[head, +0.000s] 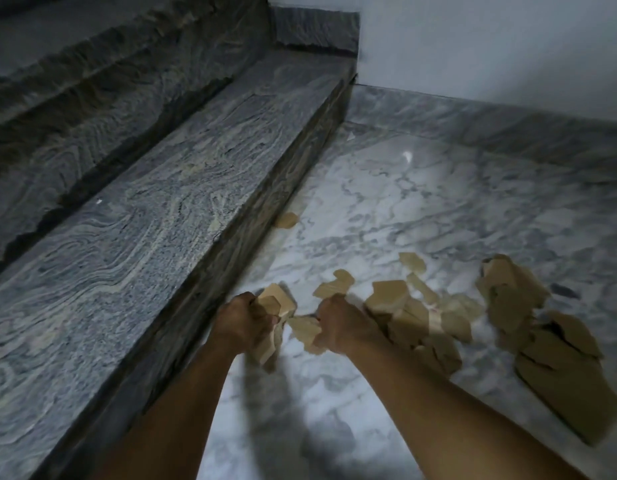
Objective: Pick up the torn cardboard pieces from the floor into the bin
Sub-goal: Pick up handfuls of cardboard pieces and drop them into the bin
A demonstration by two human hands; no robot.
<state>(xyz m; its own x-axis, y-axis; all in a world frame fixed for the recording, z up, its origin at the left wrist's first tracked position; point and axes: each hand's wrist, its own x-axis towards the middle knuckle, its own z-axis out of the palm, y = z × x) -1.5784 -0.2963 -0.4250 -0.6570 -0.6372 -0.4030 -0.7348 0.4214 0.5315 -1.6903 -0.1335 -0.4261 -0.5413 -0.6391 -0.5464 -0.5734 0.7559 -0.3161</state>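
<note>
While both hands work at lower centre of the frame, the left hand [243, 318] is clenched on a stack of cardboard pieces [274, 304] beside the step [168, 188], and the right hand [338, 323] is closed on another piece [305, 329] just beside it. Most of the task appears to remain: loose scraps [397, 299] lie on the floor [386, 202] at centre right, a larger heap [542, 334] sits at lower right, and one stray [286, 220] rests against the step higher up. No bin is in view, so nothing can be confirmed as deposited.
</note>
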